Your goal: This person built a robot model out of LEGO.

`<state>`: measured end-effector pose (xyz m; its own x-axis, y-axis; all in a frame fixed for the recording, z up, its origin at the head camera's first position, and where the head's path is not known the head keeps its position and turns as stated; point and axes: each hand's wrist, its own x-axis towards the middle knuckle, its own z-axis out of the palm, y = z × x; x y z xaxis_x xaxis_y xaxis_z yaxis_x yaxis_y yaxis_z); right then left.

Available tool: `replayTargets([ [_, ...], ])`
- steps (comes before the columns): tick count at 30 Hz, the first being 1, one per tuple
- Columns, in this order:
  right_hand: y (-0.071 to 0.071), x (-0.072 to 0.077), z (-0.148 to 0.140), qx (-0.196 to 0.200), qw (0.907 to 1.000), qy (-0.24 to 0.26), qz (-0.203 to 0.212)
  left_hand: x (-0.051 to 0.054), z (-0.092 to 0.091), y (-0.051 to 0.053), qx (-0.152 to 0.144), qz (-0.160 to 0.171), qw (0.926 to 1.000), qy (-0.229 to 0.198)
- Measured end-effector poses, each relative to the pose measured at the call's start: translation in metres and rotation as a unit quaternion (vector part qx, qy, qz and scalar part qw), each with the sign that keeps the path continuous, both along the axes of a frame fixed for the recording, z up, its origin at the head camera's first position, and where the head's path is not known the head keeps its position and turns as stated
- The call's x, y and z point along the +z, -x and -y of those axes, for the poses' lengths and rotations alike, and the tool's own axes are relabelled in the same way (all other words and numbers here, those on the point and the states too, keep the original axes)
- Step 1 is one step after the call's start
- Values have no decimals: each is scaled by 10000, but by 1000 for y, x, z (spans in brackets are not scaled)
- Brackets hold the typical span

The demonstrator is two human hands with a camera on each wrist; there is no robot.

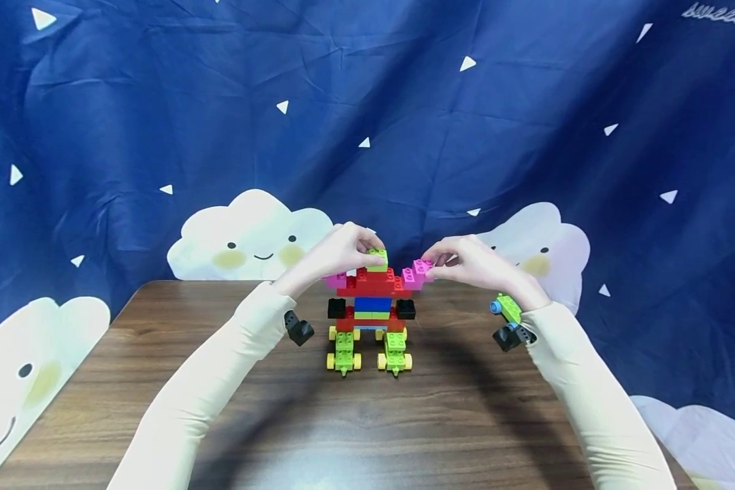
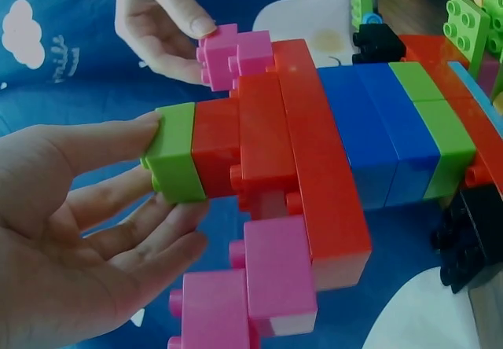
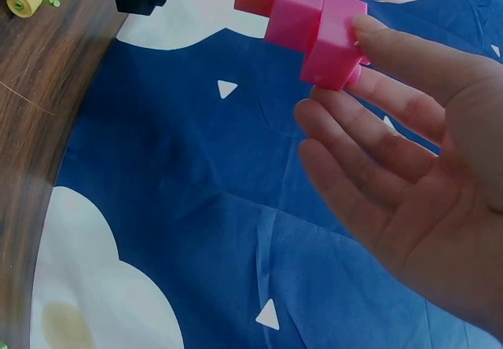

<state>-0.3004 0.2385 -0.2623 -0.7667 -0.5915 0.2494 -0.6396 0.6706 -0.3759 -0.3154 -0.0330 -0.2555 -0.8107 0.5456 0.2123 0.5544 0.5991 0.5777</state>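
Note:
A robot-like figure of toy building bricks stands upright on the table, with a blue brick section [image 1: 372, 304] in its middle and red bricks [image 2: 326, 168] above. Its feet are green wheeled bases [image 1: 344, 350] with yellow wheels. My left hand [image 1: 345, 248] pinches the light green brick [image 2: 174, 152] at the very top, between thumb and fingers. On the figure's right side, my right hand [image 1: 468, 262] pinches the outer pink brick [image 3: 336, 41] of a stepped pink arm. Another pair of pink bricks [image 2: 279, 277] sticks out on the other side, partly behind my left hand in the head view.
Black bricks [image 1: 337, 308] jut from both sides of the figure. A green piece with blue wheels [image 1: 510, 309] lies on the wooden table [image 1: 367, 422] near my right wrist, partly hidden. Behind the table hangs a blue cloth [image 1: 367, 82] printed with clouds and triangles.

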Motion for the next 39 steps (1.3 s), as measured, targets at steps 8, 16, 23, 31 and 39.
replayTargets([
  [8,-1,3,-2,1,10000,27,-27,2,-4,-2,144,-5,9999,-25],
  [16,-2,1,-2,38,10000,74,-20,2,6,-3,-45,-274,9994,186],
  [23,-3,2,-1,-32,10000,60,-3,1,14,1,-92,70,9999,51],
  [31,-2,3,-3,-35,10000,19,-89,6,10,-1,87,190,9997,150],
  [39,-3,-1,-3,-41,10000,60,-31,0,18,1,-99,166,9998,26],
])
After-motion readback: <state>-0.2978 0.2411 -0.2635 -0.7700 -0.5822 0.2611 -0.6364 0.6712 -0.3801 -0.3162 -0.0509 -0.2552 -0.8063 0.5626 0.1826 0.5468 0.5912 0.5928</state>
